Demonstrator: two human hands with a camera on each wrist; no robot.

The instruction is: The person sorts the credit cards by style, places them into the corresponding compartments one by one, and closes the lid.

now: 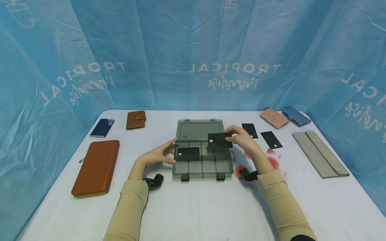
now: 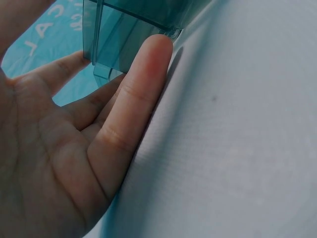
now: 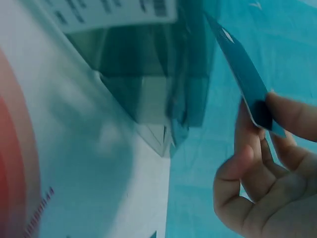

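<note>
Far left of the clear grey compartment box [image 1: 194,168] lies a brown zip portfolio [image 1: 95,168], with a navy card holder [image 1: 102,128] beyond it and a brown snap-strap wallet [image 1: 135,120] left of the box's raised lid. My left hand [image 1: 157,154] is open just left of the box, its fingers spread and touching that side wall. At the box's left side a black bank card [image 1: 188,154] lies across the middle row; I cannot tell whether it sits down inside or on the dividers. My right hand [image 1: 241,136] pinches a black VIP card [image 1: 215,139] between thumb and fingers, holding it tilted above the box's right half, near the hinge and clear of the compartments. Right of the box's lid, two more black cards [image 1: 271,140] lie apart from each other, and a red-circled print [image 1: 273,162] shows right of its compartments. Farther right of the box are a tan snap wallet [image 1: 272,117], a blue wallet [image 1: 296,116] touching or nearly touching it, and, rightmost, a grey felt sleeve [image 1: 320,154].
</note>
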